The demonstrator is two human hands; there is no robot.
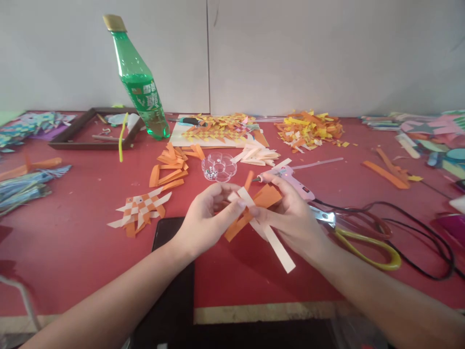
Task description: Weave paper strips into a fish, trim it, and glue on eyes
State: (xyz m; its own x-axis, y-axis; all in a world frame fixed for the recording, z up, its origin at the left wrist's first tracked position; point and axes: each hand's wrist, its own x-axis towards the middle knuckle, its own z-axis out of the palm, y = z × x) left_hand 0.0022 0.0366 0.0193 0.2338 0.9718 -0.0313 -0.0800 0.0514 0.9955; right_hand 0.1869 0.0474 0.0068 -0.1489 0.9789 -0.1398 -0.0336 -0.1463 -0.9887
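Both my hands hold a small bundle of crossed paper strips over the red table. My left hand [207,218] pinches a white paper strip [278,249] near its upper end, thumb on top. My right hand [290,208] grips the folded orange paper strips [267,196] from the other side, its thumb close to the left one. The white strip crosses the orange ones and its long end points down to the right. Fingers behind the paper are partly hidden. A woven orange-and-white paper fish [140,209] lies left of my left hand.
Behind my hands sit a clear flower-shaped palette [219,167] and a pink glue gun [290,180]. Yellow-handled scissors [366,247] and a black cable lie right. A green bottle [140,82] stands by a brown frame [60,145]. A black phone-like slab [170,291] lies under my left forearm.
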